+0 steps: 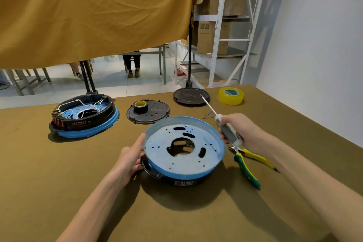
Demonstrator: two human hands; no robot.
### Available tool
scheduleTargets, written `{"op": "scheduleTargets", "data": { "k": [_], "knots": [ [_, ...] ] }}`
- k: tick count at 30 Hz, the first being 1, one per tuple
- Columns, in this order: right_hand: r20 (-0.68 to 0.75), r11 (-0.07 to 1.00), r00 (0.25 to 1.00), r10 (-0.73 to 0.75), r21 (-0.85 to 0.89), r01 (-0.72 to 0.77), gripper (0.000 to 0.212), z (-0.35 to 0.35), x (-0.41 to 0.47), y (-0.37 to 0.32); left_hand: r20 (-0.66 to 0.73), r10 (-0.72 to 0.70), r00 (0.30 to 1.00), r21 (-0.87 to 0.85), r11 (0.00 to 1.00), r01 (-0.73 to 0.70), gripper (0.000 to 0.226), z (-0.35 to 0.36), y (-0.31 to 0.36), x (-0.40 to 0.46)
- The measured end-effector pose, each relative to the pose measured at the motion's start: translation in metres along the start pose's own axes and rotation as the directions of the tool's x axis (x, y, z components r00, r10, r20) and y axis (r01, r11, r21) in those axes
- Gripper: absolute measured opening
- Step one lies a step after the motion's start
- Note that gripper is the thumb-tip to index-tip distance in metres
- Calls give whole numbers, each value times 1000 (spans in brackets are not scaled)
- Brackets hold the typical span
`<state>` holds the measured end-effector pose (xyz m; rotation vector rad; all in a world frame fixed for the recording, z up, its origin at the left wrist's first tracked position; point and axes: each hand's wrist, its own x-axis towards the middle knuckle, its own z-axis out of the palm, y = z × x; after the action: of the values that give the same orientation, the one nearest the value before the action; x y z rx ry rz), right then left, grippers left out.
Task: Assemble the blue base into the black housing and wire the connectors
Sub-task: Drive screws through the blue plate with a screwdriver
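Blue base point(184, 147) sitting in black housing point(176, 180) now, right between both hands on the table point(59, 192), tilted a bit, far rim riding high, so prob. not fully seated yet. Left hand point(130, 156) flat against near-left rim, fingers fairly straight, steadying, not gripping. Right hand point(238, 130) wrapped round the screwdriver point(225, 126), shaft pointing up and away from the base. Looks like step 1 of 2 nearly done: base in, no screws visible in the holes, no wires anywhere in this unit. Wiring all left to do, by the look of it.

Inside the base: nothing, just bare pale plate w/ cutouts and small holes.

Beyond the left hand, a 2nd unit point(84, 116), black shell on blue ring, holding white wires and connectors, red parts along its near wall. Prob. the reference. Past the base, black perforated disc point(155, 113) carrying 1 roll of black tape point(140, 106). Farther out, another black disc point(191, 96), yellow tape roll point(231, 95) beyond the right hand. Cutters point(248, 163), yellow-green handles, just under the right wrist.
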<state>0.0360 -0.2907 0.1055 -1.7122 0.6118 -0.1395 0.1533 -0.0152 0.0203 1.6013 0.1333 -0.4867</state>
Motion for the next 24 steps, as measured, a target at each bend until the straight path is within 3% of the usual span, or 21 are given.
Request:
{"op": "scheduleTargets", "data": {
  "k": [2, 4, 7, 12, 16, 19, 21, 24],
  "knots": [
    [-141, 960, 984, -106, -274, 64, 18, -6, 7, 26, -18, 45, 999, 17, 999, -45, 57, -1, -2, 3],
    [-181, 889, 972, -153, -455, 55, 24, -8, 10, 50, -4, 89, 996, 23, 996, -89, 48, -2, -3, 2],
    [-229, 827, 951, -205, -560, 44, 24, -5, 12, 73, 47, 86, 995, -17, 996, -85, 17, -3, -2, 1],
    [-196, 600, 935, -294, -800, 21, 31, 12, 12, 90, -56, 7, 998, -201, 980, -18, 25, -5, 3, 1],
    [-172, 511, 919, -356, -859, 37, 27, 14, 16, 86, 9, 14, 1000, -165, 986, -13, 40, -9, 1, -1],
    [-209, 727, 863, -460, -646, 231, 14, 24, 16, 73, 179, 34, 983, -121, 993, -13, 43, -15, 6, -5],
    [-143, 770, 880, -453, -560, 306, 19, 38, 15, 62, 283, 7, 959, -81, 997, 16, 60, -20, 11, -6],
    [38, 565, 942, -333, -792, 231, 36, 52, 17, 55, 258, 1, 966, -104, 994, 27, 73, -18, 16, -10]
  ]
}}
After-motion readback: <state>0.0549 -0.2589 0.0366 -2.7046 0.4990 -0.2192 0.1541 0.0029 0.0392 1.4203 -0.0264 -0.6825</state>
